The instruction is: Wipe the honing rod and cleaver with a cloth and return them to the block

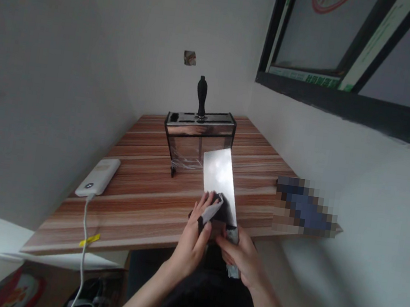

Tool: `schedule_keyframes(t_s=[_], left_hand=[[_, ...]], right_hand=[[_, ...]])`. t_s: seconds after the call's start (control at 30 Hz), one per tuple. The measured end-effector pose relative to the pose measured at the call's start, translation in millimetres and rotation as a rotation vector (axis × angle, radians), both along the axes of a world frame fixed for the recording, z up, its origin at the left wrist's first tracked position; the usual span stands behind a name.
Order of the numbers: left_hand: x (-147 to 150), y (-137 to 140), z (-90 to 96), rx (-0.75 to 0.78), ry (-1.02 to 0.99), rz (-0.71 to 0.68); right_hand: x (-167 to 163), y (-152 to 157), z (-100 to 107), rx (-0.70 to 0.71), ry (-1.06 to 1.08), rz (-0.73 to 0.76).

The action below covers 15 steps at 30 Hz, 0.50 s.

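Note:
A broad cleaver (220,175) with a shiny metal blade points away from me over the near part of the table. My right hand (246,259) is closed round its handle (232,235), which looks wrapped in grey material. My left hand (194,237) pinches a black and pale grey cloth (213,210) against the lower blade. Part of the cloth is hidden by my fingers. Beyond the blade tip stands a clear-sided knife holder (201,128) with a metal top and black edges. One black handle (201,95) sticks up from it.
The wood-grain table (137,175) has a white power bank (99,177) at its left, with a white cable (83,243) hanging over the front edge past yellow tape (90,240). A blurred-out blue object (305,207) lies at the right. Walls and a dark-framed window (346,86) close in the sides.

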<state>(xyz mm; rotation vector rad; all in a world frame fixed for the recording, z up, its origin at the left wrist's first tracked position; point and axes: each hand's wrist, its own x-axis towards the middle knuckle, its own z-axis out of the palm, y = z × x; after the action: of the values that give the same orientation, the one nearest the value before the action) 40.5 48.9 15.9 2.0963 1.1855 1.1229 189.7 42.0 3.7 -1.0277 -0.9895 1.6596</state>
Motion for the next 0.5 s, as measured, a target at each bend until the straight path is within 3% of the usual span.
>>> schedule_keyframes(t_s=[0.17, 0.27, 0.37, 0.5], left_hand=[[12, -2, -7.6, -0.109, -0.197, 0.092], [13, -2, -8.1, -0.355, -0.418, 0.105], [9, 2, -1.2, -0.617, -0.863, 0.142], [4, 7, 19.5, -0.728, -1.486, 0.189]], right_hand=[[-9, 4, 11, 0.283, -0.258, -0.066], [-13, 4, 18, 0.451, -0.458, -0.067], [-17, 3, 25, 0.526, -0.698, -0.038], [-24, 3, 36, 0.554, -1.027, 0.01]])
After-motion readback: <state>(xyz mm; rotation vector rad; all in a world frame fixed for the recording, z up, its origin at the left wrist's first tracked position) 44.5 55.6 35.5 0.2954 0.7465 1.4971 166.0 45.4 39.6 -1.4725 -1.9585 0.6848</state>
